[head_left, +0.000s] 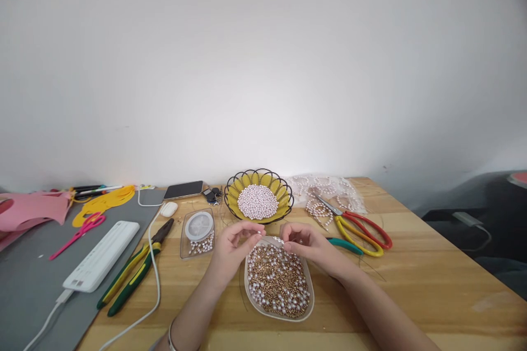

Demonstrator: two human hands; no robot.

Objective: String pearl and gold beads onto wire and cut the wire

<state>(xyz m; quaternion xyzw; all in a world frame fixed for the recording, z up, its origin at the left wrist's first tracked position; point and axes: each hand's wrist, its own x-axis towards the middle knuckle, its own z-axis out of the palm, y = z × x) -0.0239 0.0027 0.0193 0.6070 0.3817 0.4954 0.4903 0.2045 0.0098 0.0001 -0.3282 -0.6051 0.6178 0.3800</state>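
Note:
My left hand (235,243) and my right hand (305,242) are held close together over the far end of a clear oval dish (251,299) full of gold and pearl beads. Both hands have their fingers curled and pinched. Small pearl beads show between the fingertips, seemingly on a thin thread too fine to make out. Just beyond the hands stands a black wire basket (258,196) with a yellow liner and a heap of pearl beads. A clear box (198,233) with a spool of thread and some beads lies left of my left hand.
Red and yellow scissors (357,226) lie right of the basket beside finished pearl strings (325,192). Green and yellow pliers (135,269), a white power strip (102,255), a white cable, pink scissors (78,233), a phone (184,190) and pink and yellow felt lie left.

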